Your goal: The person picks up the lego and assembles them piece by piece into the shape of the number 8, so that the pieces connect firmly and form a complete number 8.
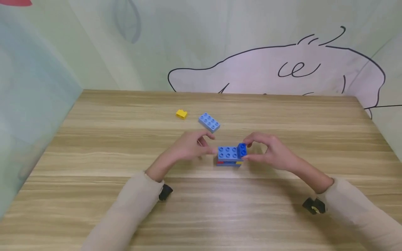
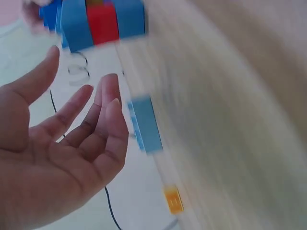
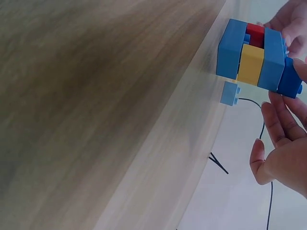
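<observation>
A small stack of bricks (image 1: 228, 157) stands at mid-table: light blue layers with red and yellow between them, seen close in the right wrist view as the stack (image 3: 249, 55). A dark blue brick (image 1: 242, 150) sits on the stack's right end. My right hand (image 1: 248, 150) curls its index finger and thumb round that dark blue brick (image 3: 290, 80). My left hand (image 1: 208, 148) hovers at the stack's left end. Its fingers (image 2: 108, 108) are relaxed and hold nothing, just below the blurred stack (image 2: 100, 21).
A loose light blue brick (image 1: 209, 122) lies just behind my left hand, and a small yellow brick (image 1: 181, 114) lies further back left. The wooden table (image 1: 94, 146) ends at a curtain wall at the back and sides. The near half of the table is bare wood.
</observation>
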`<state>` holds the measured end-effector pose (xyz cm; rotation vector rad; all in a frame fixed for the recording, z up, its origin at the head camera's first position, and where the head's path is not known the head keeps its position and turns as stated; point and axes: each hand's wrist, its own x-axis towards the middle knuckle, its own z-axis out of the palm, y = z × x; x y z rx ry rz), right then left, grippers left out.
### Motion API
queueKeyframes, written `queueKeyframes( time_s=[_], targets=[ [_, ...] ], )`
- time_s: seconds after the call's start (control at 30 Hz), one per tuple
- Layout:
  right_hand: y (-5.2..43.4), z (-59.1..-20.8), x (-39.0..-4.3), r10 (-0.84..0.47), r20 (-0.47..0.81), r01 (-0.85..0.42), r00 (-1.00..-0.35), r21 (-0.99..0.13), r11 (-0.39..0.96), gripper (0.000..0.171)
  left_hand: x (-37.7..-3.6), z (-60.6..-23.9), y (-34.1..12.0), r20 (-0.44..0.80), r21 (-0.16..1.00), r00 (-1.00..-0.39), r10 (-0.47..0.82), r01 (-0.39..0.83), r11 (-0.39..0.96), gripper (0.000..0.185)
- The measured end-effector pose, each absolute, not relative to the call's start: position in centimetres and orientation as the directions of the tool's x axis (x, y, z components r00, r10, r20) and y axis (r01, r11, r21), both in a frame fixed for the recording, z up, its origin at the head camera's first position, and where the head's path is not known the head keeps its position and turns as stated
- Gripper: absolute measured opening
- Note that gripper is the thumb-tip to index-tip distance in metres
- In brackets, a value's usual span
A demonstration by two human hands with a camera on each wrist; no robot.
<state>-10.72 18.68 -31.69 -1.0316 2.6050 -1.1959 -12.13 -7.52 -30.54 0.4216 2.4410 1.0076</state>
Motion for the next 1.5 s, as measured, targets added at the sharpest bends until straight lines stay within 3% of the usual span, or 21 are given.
queueKeyframes(
  time_s=[0.33,0.57,1.03,1.2,1.5],
  targets=[
    [18.7,-31.8,-10.8,-0.612,0.177,-0.527,-0.771,-0.718,0.456,0.034,-16.2,-30.7,-11.2,-0.206,0.694,-0.959,0.194,-0.003,0.72,0.048],
    [18.6,-31.6,-10.9,-0.612,0.178,-0.527,-0.771,-0.718,0.455,0.034,-18.5,-31.5,-12.9,-0.178,0.726,-0.983,0.042,-0.102,0.68,0.051],
    [18.7,-31.7,-10.9,-0.606,0.173,-0.518,-0.776,-0.723,0.456,0.032,-19.9,-32.6,-12.4,-0.156,0.609,-0.982,0.105,-0.012,0.793,0.037],
    [18.7,-31.8,-10.9,-0.607,0.183,-0.526,-0.774,-0.719,0.454,0.031,-19.6,-32.6,-12.0,-0.189,0.571,-0.979,0.079,-0.044,0.82,0.03],
    [18.7,-32.0,-10.9,-0.6,0.189,-0.524,-0.777,-0.722,0.452,0.031,-18.0,-32.0,-11.6,-0.214,0.667,-0.973,0.08,-0.086,0.74,0.033]
  ],
)
